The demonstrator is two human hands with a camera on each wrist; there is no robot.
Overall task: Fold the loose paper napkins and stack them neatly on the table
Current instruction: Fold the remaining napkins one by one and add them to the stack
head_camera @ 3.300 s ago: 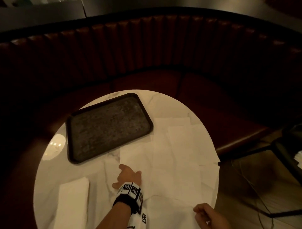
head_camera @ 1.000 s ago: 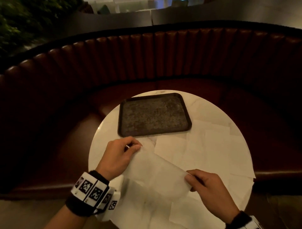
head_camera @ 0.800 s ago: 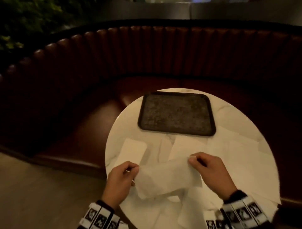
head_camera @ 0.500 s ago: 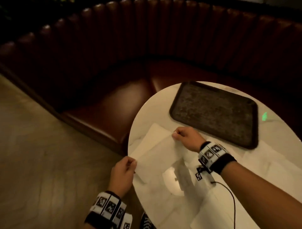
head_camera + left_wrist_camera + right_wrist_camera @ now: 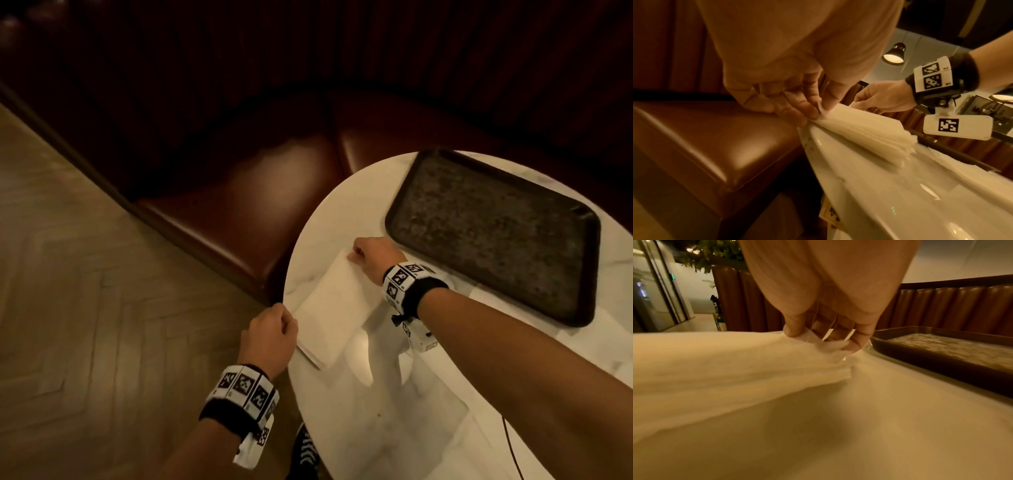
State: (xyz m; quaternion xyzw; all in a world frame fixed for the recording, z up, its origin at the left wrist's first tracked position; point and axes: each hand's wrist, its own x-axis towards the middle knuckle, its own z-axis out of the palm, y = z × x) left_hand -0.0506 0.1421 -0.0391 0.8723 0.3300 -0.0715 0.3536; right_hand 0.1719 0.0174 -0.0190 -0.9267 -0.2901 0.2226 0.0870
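A folded white napkin lies over the stack of folded napkins at the left edge of the round marble table. My left hand pinches its near corner at the table rim; in the left wrist view my left hand grips the napkin above the layered stack. My right hand pinches the far corner beside the tray; the right wrist view shows my right hand holding that napkin.
A dark rectangular tray sits at the back right of the table. Loose unfolded napkins cover the near part. A brown leather booth seat curves round the table; wooden floor lies to the left.
Both hands took a napkin from the loose pile, folded it in the air and carried it left; it has now come down onto the stack at the table's left edge.
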